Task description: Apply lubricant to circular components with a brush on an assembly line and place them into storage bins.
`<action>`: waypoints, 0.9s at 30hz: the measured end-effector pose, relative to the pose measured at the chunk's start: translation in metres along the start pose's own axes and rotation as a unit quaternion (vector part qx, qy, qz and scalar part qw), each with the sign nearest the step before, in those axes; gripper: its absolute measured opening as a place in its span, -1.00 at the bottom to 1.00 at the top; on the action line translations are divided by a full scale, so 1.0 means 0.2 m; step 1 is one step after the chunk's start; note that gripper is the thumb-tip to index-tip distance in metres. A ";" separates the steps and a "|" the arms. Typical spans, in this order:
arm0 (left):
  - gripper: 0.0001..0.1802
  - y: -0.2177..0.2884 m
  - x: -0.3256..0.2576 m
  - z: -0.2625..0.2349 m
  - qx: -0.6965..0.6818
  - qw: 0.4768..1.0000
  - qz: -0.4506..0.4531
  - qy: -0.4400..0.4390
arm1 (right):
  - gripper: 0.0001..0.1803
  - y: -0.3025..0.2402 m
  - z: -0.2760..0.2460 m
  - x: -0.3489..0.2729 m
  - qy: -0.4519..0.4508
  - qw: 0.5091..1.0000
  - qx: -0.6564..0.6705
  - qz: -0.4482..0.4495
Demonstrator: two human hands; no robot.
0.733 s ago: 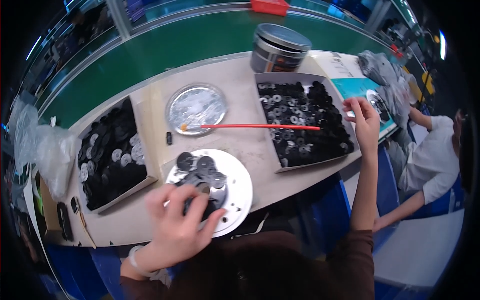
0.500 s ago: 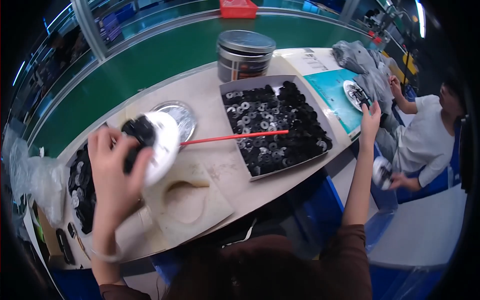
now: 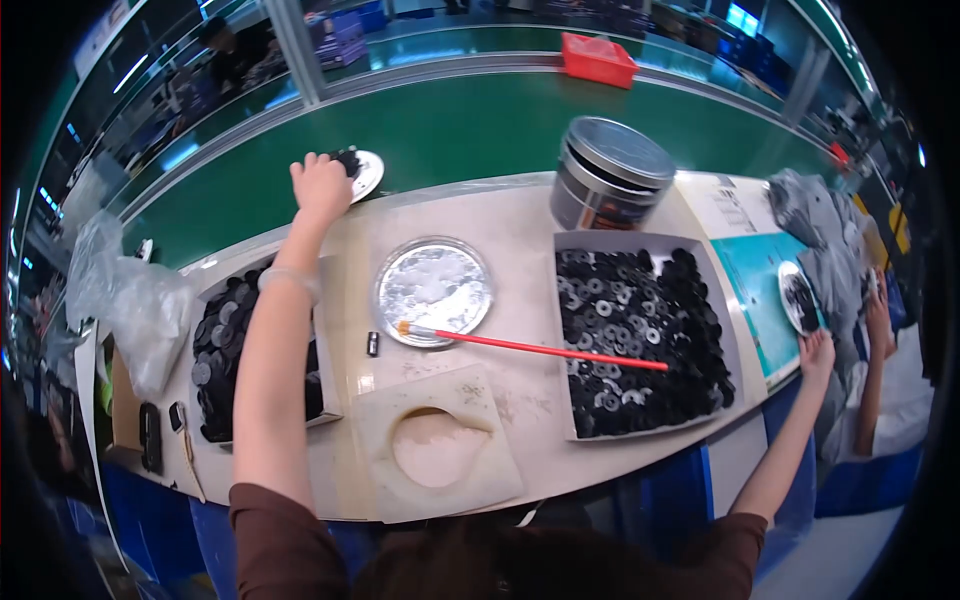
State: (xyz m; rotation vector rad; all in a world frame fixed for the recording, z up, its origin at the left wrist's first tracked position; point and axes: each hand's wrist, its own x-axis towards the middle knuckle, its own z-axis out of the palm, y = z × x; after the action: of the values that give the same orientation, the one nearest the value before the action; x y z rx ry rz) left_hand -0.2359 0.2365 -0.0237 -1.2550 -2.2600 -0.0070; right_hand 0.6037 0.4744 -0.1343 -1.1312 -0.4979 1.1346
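Stretched out at the far left, my left hand (image 3: 323,188) has its fingers closed round the black part on a white disc (image 3: 368,177), over the near side of the green belt. My right hand (image 3: 817,352) reaches to the right and pinches the lower edge of a second white disc (image 3: 797,285) with black parts on its face, at the teal sheet (image 3: 745,290). A brush with a red handle (image 3: 520,346) lies between the hands, its bristles on a round silver lid (image 3: 435,285) and its handle across a box of black and grey rings (image 3: 640,345).
A lidded metal tin (image 3: 605,200) stands behind the ring box. Black discs fill another box (image 3: 225,345) beside my left forearm. A pale block with a round cutout (image 3: 385,440) lies near the front edge. Beyond the green belt (image 3: 450,130) sits a red tray (image 3: 598,65). A co-worker's arm (image 3: 877,340) shows at right.
My left hand has carried its white disc away from me to the green belt. My right hand still holds its disc at the teal sheet. The whole view has shifted left.
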 end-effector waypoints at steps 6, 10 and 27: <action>-0.65 -0.08 0.07 0.06 -0.054 0.988 -0.082 -0.117 | -0.63 0.04 0.19 -0.12 -0.025 0.989 -0.143 0.014; -0.43 -0.11 0.04 0.05 -0.101 0.979 -0.084 -0.155 | -0.66 0.00 0.19 -0.21 -0.062 0.992 -0.108 0.028; -0.08 0.37 -1.00 -1.10 -0.854 0.467 0.002 -0.228 | -0.53 0.32 1.34 -2.57 -0.522 0.853 0.002 -0.019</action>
State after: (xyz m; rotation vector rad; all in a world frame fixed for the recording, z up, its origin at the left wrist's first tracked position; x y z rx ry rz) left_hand 0.0059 0.0652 0.0514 -2.1044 -2.0912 -2.8346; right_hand 0.1567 0.1342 0.0243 -0.3921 -1.3399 1.6666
